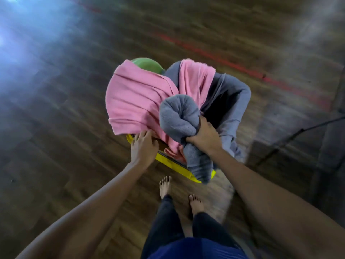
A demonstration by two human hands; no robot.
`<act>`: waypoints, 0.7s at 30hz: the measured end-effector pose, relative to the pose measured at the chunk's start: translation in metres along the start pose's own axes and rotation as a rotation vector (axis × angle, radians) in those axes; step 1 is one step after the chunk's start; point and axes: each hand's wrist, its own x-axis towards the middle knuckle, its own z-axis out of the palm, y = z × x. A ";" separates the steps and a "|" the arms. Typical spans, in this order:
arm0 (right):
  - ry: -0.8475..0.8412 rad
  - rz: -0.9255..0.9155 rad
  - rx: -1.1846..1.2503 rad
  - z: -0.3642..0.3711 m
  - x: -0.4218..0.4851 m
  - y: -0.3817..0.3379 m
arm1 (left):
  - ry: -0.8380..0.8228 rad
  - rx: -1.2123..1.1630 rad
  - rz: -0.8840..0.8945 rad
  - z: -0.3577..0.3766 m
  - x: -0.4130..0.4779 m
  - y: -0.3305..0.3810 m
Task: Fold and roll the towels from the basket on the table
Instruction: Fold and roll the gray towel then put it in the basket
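The grey towel (pixel 177 116) looks soft, light and floppy. My right grip (pixel 204 137) is clenched round its bunched middle, the tail hanging over the rim of the yellow basket (pixel 173 165). For folding I'd retake it by a hem. My left grip (pixel 142 146) rests on the near rim under the pink towel (pixel 134 101) — whether its fingers curl there, I cannot tell.

Head-worn camera looks steeply down, close over the basket (pixel 173 164); floor (pixel 56 128) blurred.
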 end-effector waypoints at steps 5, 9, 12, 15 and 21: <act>-0.157 0.052 -0.380 0.063 0.056 0.011 | 0.035 0.129 0.186 0.037 0.056 -0.035; -0.256 -0.023 -0.509 0.115 0.082 0.037 | -0.033 0.172 0.384 0.073 0.074 -0.053; -0.282 -0.066 -0.562 0.146 0.099 0.055 | -0.037 0.210 0.437 0.089 0.077 -0.060; -0.311 -0.083 -0.580 0.170 0.113 0.075 | -0.044 0.191 0.431 0.095 0.078 -0.063; -0.349 -0.019 -0.598 0.206 0.131 0.101 | -0.056 0.189 0.433 0.098 0.078 -0.069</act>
